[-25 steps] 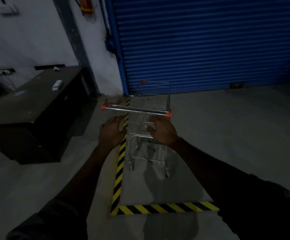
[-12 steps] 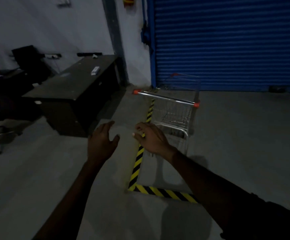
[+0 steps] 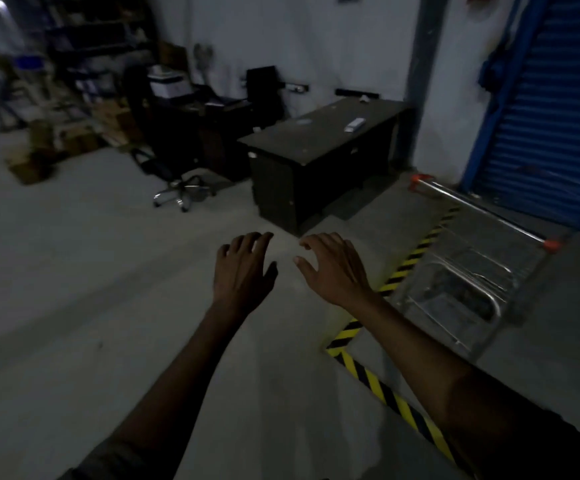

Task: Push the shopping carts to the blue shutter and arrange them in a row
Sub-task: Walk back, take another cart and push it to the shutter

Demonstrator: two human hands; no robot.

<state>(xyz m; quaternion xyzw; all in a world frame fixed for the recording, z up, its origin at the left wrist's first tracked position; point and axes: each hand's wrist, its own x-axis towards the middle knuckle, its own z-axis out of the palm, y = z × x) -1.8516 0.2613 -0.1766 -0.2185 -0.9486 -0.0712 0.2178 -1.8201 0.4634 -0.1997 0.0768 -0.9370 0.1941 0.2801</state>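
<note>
A wire shopping cart with a chrome handle and orange end caps stands at the right, in front of the blue shutter. Nobody holds it. My left hand and my right hand hover in mid-air to the left of the cart, palms down, fingers spread and relaxed, holding nothing. The right hand is a short way from the cart's near left corner.
Yellow-and-black floor tape runs along the cart's left side and turns across the floor at the lower right. A dark desk stands against the wall left of the shutter. An office chair and cluttered shelves lie further left.
Both hands let go of the cart's handle and drew back. The view swung left, so the cart and shutter now sit at the right edge.
</note>
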